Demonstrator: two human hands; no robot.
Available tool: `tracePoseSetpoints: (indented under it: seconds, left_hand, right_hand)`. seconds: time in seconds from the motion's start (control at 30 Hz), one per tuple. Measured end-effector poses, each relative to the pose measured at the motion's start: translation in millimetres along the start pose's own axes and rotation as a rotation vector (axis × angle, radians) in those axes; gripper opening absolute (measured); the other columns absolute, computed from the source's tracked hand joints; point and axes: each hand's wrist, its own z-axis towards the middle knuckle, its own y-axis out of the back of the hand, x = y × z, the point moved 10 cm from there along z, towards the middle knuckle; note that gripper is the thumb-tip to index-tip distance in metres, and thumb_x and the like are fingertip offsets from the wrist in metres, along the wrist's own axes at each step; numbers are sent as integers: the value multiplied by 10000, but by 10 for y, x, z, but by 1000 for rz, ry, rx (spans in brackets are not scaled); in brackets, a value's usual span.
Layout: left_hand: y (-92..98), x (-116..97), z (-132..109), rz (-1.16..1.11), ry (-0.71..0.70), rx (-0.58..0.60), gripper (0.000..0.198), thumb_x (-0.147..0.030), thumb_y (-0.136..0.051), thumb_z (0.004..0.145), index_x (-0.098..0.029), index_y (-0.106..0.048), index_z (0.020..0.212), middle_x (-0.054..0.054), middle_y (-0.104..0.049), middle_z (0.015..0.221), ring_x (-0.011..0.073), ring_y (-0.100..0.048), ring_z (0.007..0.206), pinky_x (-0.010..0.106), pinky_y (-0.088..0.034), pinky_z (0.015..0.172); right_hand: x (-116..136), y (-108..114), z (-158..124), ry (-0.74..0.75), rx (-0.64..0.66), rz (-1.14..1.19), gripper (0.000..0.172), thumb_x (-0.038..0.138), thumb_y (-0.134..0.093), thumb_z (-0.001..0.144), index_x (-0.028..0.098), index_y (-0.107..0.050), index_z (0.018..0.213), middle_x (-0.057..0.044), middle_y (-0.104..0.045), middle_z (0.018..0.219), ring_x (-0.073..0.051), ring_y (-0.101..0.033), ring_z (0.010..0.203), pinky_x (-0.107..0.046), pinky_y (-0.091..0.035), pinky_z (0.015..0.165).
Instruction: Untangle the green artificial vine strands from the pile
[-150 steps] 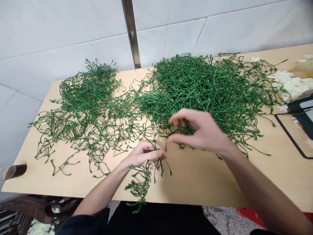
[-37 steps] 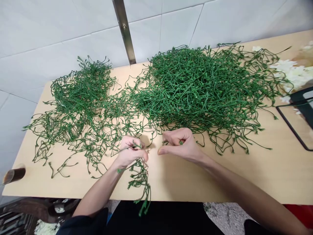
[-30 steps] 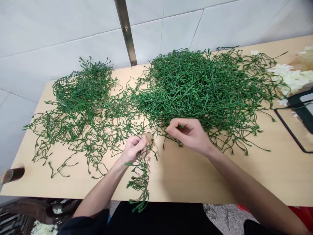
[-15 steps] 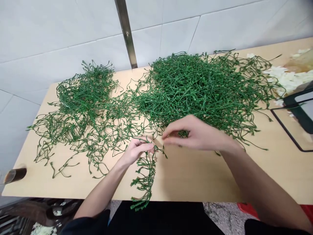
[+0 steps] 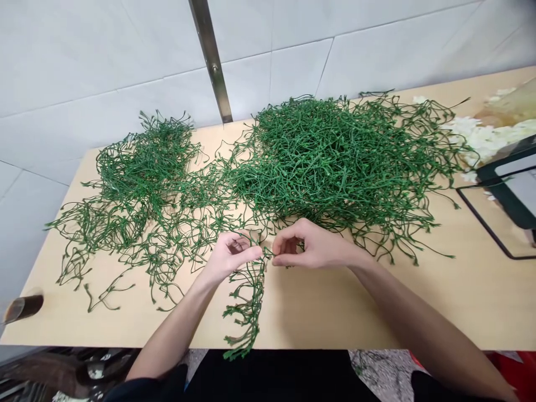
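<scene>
My left hand (image 5: pixel 234 254) pinches a strand of green artificial stems (image 5: pixel 247 304) between thumb and fingers. The strand, made of several short branching stems, hangs down past the table's front edge. Close on its right, my right hand (image 5: pixel 307 245) has thumb and fingertips pressed together on a thin green stem end beside the left thumb. Behind my right hand rises a large heap of loose green plastic stems (image 5: pixel 335 156). A smaller pile of green stems (image 5: pixel 142 167) lies to the left, with scattered pieces reaching toward my left hand.
The wooden table (image 5: pixel 326 312) stands against a tiled wall (image 5: pixel 104 50) with a metal strip (image 5: pixel 213 67). At the left edge is a cup of dark liquid (image 5: pixel 25 308). On the right are white artificial flowers (image 5: pixel 481 137) and a black-framed object (image 5: pixel 508 178).
My right hand has moved left and slightly down, from apart to meeting the stem at my left fingertips. My left hand stays nearly in place, still gripping the hanging strand.
</scene>
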Motion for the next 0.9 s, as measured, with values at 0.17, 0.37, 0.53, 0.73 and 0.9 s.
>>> tracePoseSetpoints:
  seconds: [0.17, 0.37, 0.53, 0.73, 0.9]
  left_hand:
    - [-112, 19, -16, -96, -4, 62, 376, -292, -935, 455, -120, -637, 608, -4, -612, 615, 102, -546, 581, 225, -421, 545]
    - [-126, -7, -38, -39, 5, 107, 258, -277, -877, 599, -109, -694, 667, -13, -578, 584, 63, -453, 519, 207, -344, 501]
    - [-157, 35, -40, -26, 47, 150, 273, -316, -869, 607, -110, -711, 694, 13, -616, 628, 85, -498, 547, 218, -391, 524]
    - [-165, 52, -36, -13, 87, 155, 296, -320, -881, 580, -111, -692, 669, -2, -593, 590, 79, -485, 527, 206, -368, 498]
    - [-203, 69, -53, -30, 96, 218, 291, -331, -850, 634, -111, -667, 688, -18, -551, 592, 58, -437, 513, 198, -344, 494]
  right_hand:
    - [-11, -69, 7, 19, 37, -33, 225, 354, -747, 770, 135, -699, 763, 3, -620, 643, -93, -528, 574, -228, -416, 550]
    - [140, 62, 0, 199, -92, -148, 209, 375, -785, 746, 175, -727, 744, -73, -598, 1054, -169, -578, 921, -338, -461, 859]
    - [56, 14, 13, 135, -24, 39, 220, 343, -764, 764, 149, -669, 806, -55, -695, 880, -159, -639, 826, -341, -510, 830]
    - [-45, -69, 7, 41, 46, 232, 228, 304, -768, 747, 137, -648, 845, -27, -676, 815, -128, -638, 739, -301, -538, 747]
    - [-43, -83, 2, 50, 84, 306, 184, 258, -743, 775, 124, -642, 852, -24, -649, 808, -107, -602, 716, -280, -516, 718]
